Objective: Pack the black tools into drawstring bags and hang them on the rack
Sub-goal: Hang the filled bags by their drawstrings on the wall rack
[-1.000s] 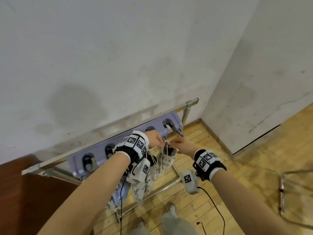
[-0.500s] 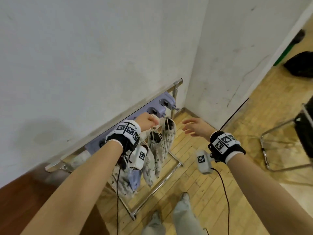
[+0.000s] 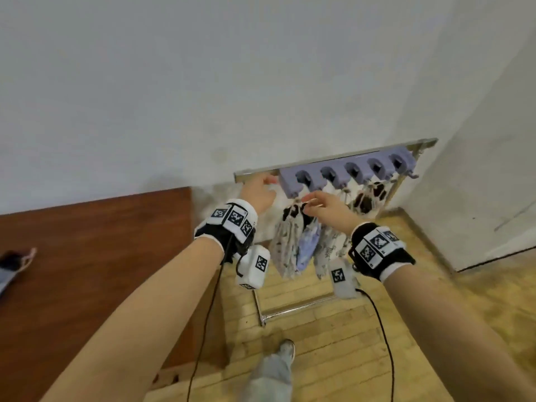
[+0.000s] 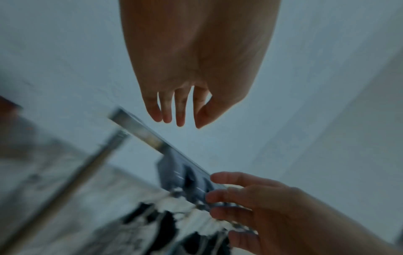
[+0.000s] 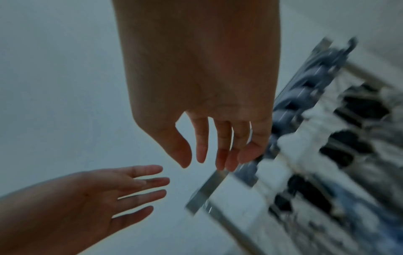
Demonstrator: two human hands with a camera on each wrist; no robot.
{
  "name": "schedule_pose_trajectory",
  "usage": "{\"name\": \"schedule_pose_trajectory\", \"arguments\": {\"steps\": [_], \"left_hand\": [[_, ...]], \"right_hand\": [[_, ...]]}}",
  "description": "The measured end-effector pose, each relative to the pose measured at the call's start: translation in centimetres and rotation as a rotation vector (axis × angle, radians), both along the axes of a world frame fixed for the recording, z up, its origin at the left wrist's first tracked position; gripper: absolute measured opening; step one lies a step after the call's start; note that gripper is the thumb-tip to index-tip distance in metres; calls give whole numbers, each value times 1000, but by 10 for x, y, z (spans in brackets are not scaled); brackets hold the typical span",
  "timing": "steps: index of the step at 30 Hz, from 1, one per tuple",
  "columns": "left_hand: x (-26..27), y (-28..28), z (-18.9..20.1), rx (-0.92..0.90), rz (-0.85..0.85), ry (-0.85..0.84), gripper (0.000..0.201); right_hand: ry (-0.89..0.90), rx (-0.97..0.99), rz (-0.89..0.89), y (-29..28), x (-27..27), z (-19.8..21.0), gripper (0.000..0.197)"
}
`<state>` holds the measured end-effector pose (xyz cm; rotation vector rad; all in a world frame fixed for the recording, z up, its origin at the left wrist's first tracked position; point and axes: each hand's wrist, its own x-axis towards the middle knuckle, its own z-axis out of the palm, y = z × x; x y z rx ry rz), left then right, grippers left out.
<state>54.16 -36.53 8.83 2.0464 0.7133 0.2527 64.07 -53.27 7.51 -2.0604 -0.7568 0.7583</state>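
A metal rack (image 3: pixel 255 171) stands against the wall and carries a purple hook strip (image 3: pixel 348 172). Several patterned drawstring bags (image 3: pixel 290 245) hang from the hooks, and black tools (image 3: pixel 364 203) show in their open tops. My left hand (image 3: pixel 262 190) is open at the rack's left end, just left of the strip, and holds nothing. My right hand (image 3: pixel 317 203) hovers over the leftmost bag's mouth with relaxed fingers. In the left wrist view my left hand (image 4: pixel 174 119) hangs above the rack bar (image 4: pixel 139 131). In the right wrist view my right hand (image 5: pixel 216 155) is empty beside the blurred bags (image 5: pixel 316 155).
A brown wooden surface (image 3: pixel 87 256) lies to the left with a dark object (image 3: pixel 14 262) at its far edge. The walls meet in a corner (image 3: pixel 429 169) right of the rack. The rack's lower bar (image 3: pixel 298 309) and my shoe (image 3: pixel 287 348) are on the wooden floor.
Both hands have left the rightmost hook and moved to the rack's left end. The left hand has let go of the bag string and opened. The bag now hangs on its hook.
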Motion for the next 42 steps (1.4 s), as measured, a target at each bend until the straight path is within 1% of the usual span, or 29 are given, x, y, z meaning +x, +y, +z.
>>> {"name": "schedule_pose_trajectory", "arguments": {"steps": [5, 8, 11, 17, 21, 25, 28, 30, 33, 37, 40, 42], "left_hand": [[-155, 80, -20, 6, 233, 177, 33], [-232, 121, -33, -45, 389, 197, 35], [-299, 157, -45, -84, 503, 218, 35], [-416, 237, -67, -116, 601, 240, 29], [-479, 301, -78, -164, 581, 284, 25], [-512, 357, -91, -198, 519, 354, 27], [-521, 385, -104, -226, 507, 379, 29], [-521, 403, -110, -237, 507, 372, 30], [-523, 428, -119, -216, 558, 381, 30], [-526, 464, -116, -218, 545, 422, 19], [-533, 498, -118, -193, 521, 461, 22], [-538, 524, -126, -189, 526, 492, 28]], "right_hand": [[-29, -96, 265, 106, -98, -23, 25], [-86, -143, 383, 159, -154, -31, 34], [-141, -169, 459, 208, -209, -38, 37], [-187, -214, 601, 318, -310, -59, 40], [-167, -281, 626, 392, -363, -74, 43], [-148, -321, 609, 450, -401, -91, 44], [-121, -349, 616, 479, -420, -103, 45], [-111, -374, 620, 499, -425, -110, 45], [-85, -395, 624, 526, -428, -121, 44], [-11, -415, 586, 564, -431, -135, 45], [44, -419, 542, 592, -438, -147, 47], [33, -409, 520, 613, -442, -156, 54]]}}
